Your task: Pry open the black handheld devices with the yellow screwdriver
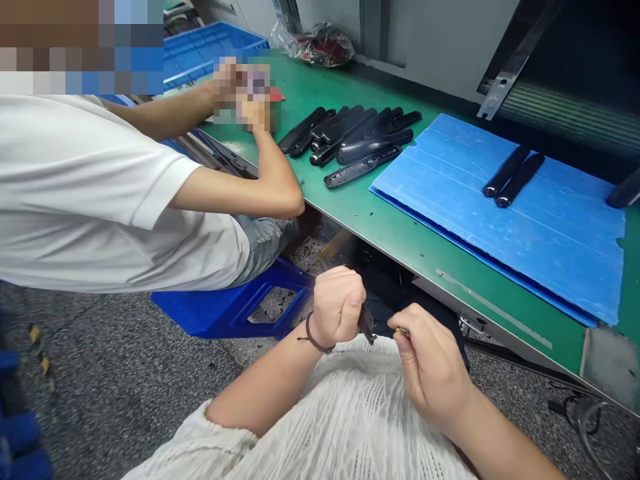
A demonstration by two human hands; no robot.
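My left hand (pixel 339 305) is wrapped round a dark plastic part (pixel 367 325), whose end sticks out on its right side above my lap. Just to the right, my right hand (pixel 433 360) pinches a small yellowish metal piece (pixel 402 331) between thumb and forefinger; most of that piece is hidden. A short gap separates the two hands. Beyond them, several black elongated plastic parts (pixel 363 173) lie in a pile on the green table (pixel 390 230). Two more black parts (pixel 520 180) rest side by side on a blue sheet (pixel 460 200).
At the left a person in a white shirt (pixel 90 193) sits on a blue stool (pixel 200 310), forearms at the table. Behind are a blue crate (pixel 215 47) and a plastic bag (pixel 325 45). The table's metal edge (pixel 480 303) runs just past my hands.
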